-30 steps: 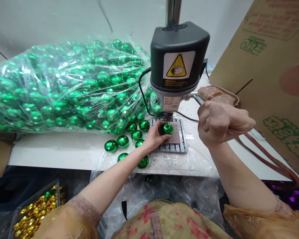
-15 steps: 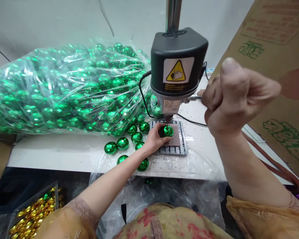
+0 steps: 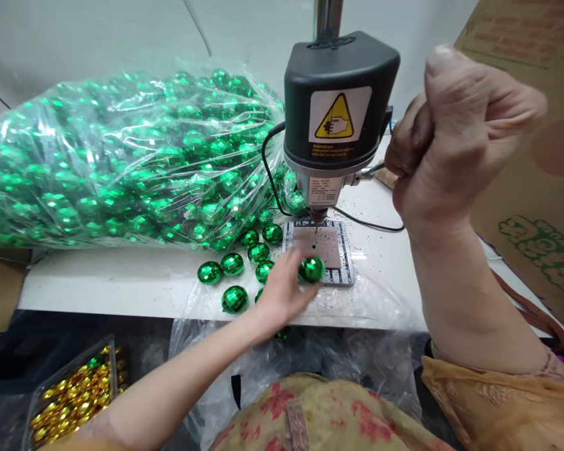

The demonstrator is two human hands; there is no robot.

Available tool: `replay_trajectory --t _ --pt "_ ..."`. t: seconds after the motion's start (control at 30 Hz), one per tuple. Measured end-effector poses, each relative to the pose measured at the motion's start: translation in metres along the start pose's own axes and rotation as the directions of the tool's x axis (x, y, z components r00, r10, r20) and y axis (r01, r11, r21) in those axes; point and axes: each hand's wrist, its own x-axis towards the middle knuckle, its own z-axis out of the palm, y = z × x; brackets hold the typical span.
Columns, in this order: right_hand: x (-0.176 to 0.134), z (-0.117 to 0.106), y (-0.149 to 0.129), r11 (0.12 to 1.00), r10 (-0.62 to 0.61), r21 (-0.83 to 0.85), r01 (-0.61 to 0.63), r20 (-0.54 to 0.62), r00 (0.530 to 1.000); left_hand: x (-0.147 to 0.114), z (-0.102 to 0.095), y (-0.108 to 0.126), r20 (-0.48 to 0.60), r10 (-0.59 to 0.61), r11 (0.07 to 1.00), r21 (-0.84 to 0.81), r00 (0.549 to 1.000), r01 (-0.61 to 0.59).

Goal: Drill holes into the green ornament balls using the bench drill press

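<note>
My left hand (image 3: 282,289), blurred by motion, grips a shiny green faceted ball (image 3: 313,269) between thumb and fingers. The ball is in front of the drill bit (image 3: 316,230), over the near edge of the slotted base plate (image 3: 348,266). A brown board (image 3: 328,244) with a dark hole lies on that plate. My right hand (image 3: 460,141) is closed in a fist around the lever (image 3: 372,170) of the black drill press (image 3: 296,81); its grip end is hidden. Several loose green balls (image 3: 234,299) lie left of the plate, some partly behind my left hand.
A large clear bag of green balls (image 3: 136,169) fills the table's left side. A cardboard box (image 3: 526,188) stands at the right. Below the table's front edge are a bin of gold balls (image 3: 70,401) and clear plastic sheeting (image 3: 376,363). A black cable (image 3: 371,224) runs behind the plate.
My left hand has drawn the green ball from under the bit toward me, off the board. My right hand has risen in view, still on the lever. The bit now shows bare above the board.
</note>
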Motion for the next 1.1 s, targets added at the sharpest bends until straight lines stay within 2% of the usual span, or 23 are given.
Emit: replay_trajectory --t 0.03,0.07,0.13,0.2,0.23,0.3,0.33,0.4,0.43,0.47,0.5,0.57,0.6,0.67,0.73,0.8,0.87,0.9,0.93,1.0,1.1 --pt "0.000 0.000 0.000 1.000 -0.007 0.004 0.007 0.000 1.000 -0.015 0.002 0.008 0.090 0.108 0.993 0.033 0.990 -0.111" --pt "-0.001 0.000 0.001 1.000 -0.010 0.005 0.010 0.004 1.000 -0.030 0.005 0.014 0.188 0.210 0.971 0.072 0.959 -0.227" --pt "-0.001 0.000 0.000 1.000 -0.009 0.000 0.009 0.012 1.000 -0.059 0.013 0.020 0.390 0.351 0.878 0.178 0.851 -0.444" --pt "-0.001 -0.001 0.000 1.000 -0.006 -0.011 0.007 0.014 1.000 -0.082 0.022 0.018 0.535 0.420 0.751 0.248 0.732 -0.612" --pt "-0.001 -0.001 0.000 1.000 -0.009 -0.017 0.009 0.017 1.000 -0.090 0.024 0.014 0.578 0.427 0.702 0.273 0.696 -0.658" --pt "-0.001 -0.001 0.000 0.999 -0.015 -0.031 0.015 0.016 1.000 -0.100 0.025 0.004 0.602 0.440 0.648 0.301 0.667 -0.700" --pt "0.000 -0.001 0.000 0.999 -0.018 -0.037 0.019 0.017 1.000 -0.102 0.022 -0.001 0.574 0.471 0.631 0.312 0.670 -0.710" --pt "0.001 -0.002 0.001 0.999 -0.024 -0.040 0.024 0.019 1.000 -0.101 0.013 -0.008 0.447 0.589 0.587 0.335 0.673 -0.737" --pt "0.001 -0.002 0.002 0.999 -0.037 -0.033 0.038 0.021 0.999 -0.099 0.008 -0.010 0.361 0.630 0.575 0.377 0.687 -0.726" --pt "0.001 -0.002 0.003 0.998 -0.050 -0.023 0.050 0.023 0.998 -0.096 0.003 -0.011 0.274 0.625 0.587 0.453 0.731 -0.671" --pt "0.000 -0.002 0.003 0.998 -0.058 -0.016 0.059 0.032 0.998 -0.094 -0.001 -0.012 0.196 0.565 0.615 0.547 0.801 -0.568" --pt "0.000 -0.003 0.004 0.998 -0.057 -0.017 0.058 0.048 0.997 -0.089 -0.008 -0.015 0.089 0.324 0.633 0.719 0.942 -0.286" --pt "-0.001 -0.003 0.004 0.998 -0.059 -0.019 0.060 0.051 0.997 -0.087 -0.010 -0.016 0.061 0.199 0.607 0.776 0.978 -0.172" --pt "-0.001 -0.002 0.004 0.997 -0.062 -0.032 0.063 0.041 0.997 -0.086 -0.013 -0.020 0.070 0.039 0.563 0.823 0.997 -0.080" --pt "-0.002 -0.002 0.004 0.997 -0.069 -0.042 0.070 0.024 0.997 -0.086 -0.016 -0.021 0.112 -0.004 0.619 0.781 0.994 -0.086" --pt "-0.002 -0.001 0.004 0.997 -0.066 -0.042 0.067 0.010 0.998 -0.082 -0.019 -0.018 0.137 0.020 0.785 0.611 0.990 -0.100" --pt "-0.002 0.000 0.004 0.997 -0.079 -0.023 0.079 0.003 0.997 -0.070 -0.022 -0.011 0.082 0.046 0.945 0.320 0.996 -0.070" --pt "-0.001 0.000 0.004 0.996 -0.087 -0.013 0.087 0.000 0.996 -0.060 -0.022 -0.008 0.038 0.024 0.987 0.157 0.999 -0.030" --pt "-0.001 0.001 0.005 0.996 -0.092 -0.009 0.092 0.003 0.996 -0.048 -0.021 -0.006 -0.005 -0.025 1.000 0.000 1.000 0.025" --pt "0.000 0.002 0.007 0.995 -0.104 0.003 0.104 0.008 0.995 -0.018 -0.014 -0.007 -0.054 -0.158 0.952 -0.275 0.986 0.138" --pt "0.001 0.004 0.010 0.991 -0.126 0.032 0.127 -0.033 0.991 0.026 0.004 -0.021 -0.070 -0.281 0.832 -0.514 0.957 0.207"
